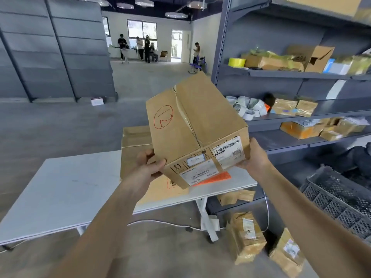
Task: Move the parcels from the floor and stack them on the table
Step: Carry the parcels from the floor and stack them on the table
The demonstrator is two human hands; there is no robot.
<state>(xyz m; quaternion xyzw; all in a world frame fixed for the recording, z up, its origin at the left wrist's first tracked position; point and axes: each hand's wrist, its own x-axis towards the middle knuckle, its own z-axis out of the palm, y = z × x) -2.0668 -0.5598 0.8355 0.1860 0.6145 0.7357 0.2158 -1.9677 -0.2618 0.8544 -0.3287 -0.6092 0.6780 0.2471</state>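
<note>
While the left hand [149,164] grips its near left corner and the right hand [256,155] clasps its near right corner, the tilted cardboard box [192,125] hangs above the white table [70,187], over a larger carton [134,149] lying there; taped parcels [247,235] sit on the floor.

**Brown card, red ink, grey all round**

Your tilted box [196,125] is plain brown cardboard, marked with a red hand-drawn circle around a red scrawl (a number, perhaps). It carries white labels printed with black barcodes. The box behind it [136,153] is the same brown, and an orange-red label [214,178] shows below. Your bench [70,187] is white, the floor [50,125] mottled grey. The shelving [281,74] is blue-grey and bears a bright yellow roll [236,62]. The crate [337,199] is dark grey lattice. The floor parcels [246,237] are tan with white labels.
</note>
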